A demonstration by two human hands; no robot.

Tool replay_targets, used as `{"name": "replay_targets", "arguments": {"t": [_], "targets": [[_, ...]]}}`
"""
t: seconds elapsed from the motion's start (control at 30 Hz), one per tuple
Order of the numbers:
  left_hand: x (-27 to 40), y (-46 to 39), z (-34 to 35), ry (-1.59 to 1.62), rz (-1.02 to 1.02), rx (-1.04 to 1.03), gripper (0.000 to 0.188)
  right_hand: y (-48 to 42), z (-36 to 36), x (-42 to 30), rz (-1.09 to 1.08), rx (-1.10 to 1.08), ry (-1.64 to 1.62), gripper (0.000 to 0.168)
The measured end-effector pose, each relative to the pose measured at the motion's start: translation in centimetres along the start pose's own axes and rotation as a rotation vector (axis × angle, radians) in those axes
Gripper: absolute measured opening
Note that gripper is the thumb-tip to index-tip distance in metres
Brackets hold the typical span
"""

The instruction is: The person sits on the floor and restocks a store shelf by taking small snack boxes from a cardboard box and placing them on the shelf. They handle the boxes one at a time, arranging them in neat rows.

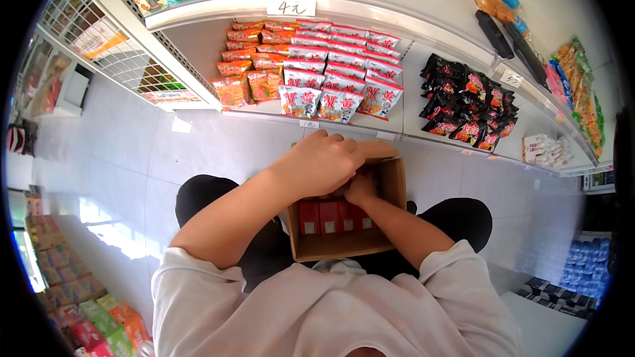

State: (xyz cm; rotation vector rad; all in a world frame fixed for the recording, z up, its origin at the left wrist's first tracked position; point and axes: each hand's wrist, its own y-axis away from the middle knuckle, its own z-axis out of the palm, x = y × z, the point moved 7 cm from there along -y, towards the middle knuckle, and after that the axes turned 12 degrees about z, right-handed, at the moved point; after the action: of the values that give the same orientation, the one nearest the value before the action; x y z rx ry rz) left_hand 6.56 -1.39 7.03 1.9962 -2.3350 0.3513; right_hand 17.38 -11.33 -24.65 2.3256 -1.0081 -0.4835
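Observation:
A brown cardboard box [342,247] stands open between my knees, below the lowest shelf. Several small red boxes [329,215] with pale labels lie in it side by side. My left hand [330,161] is at the far left part of the box, above its opening, with the fingers bent down; what is under them is hidden. My right hand [361,189] reaches into the box beyond the red boxes, its fingers partly in shadow and covered by the left hand. Whether either hand holds something cannot be seen.
On the low shelf ahead stand rows of white-and-red snack bags [341,104], orange snack bags [232,93] and black snack bags [469,131]. A wire rack [119,54] is at the left. Colourful cartons [101,325] lie lower left, blue bottle packs [585,265] lower right.

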Motion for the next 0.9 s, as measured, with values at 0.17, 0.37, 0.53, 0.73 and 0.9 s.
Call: {"name": "replay_targets", "arguments": {"t": [0.17,0.37,0.53,0.73,0.9], "targets": [[-0.7,-0.1,-0.2,-0.004,-0.033,0.066,0.022,3.6,-0.4,-0.5,0.153,0.028,0.015,0.073],[-0.5,-0.6,-1.4,-0.029,0.003,0.141,0.029,2.9,-0.2,-0.1,0.123,-0.051,0.107,0.046],[-0.4,0.6,-2.5,-0.081,-0.01,0.225,0.029,7.9,-6.7,-3.7,-0.28,-0.091,0.198,0.036],[-1.1,1.7,-6.3,-0.142,-0.133,0.281,0.021,15.0,-18.1,-3.1,-0.554,-0.096,-0.127,0.019],[-4.7,5.0,-10.5,-0.099,-0.388,0.616,0.017,20.7,-32.6,-7.8,-0.672,-0.38,-0.19,0.016]]}}
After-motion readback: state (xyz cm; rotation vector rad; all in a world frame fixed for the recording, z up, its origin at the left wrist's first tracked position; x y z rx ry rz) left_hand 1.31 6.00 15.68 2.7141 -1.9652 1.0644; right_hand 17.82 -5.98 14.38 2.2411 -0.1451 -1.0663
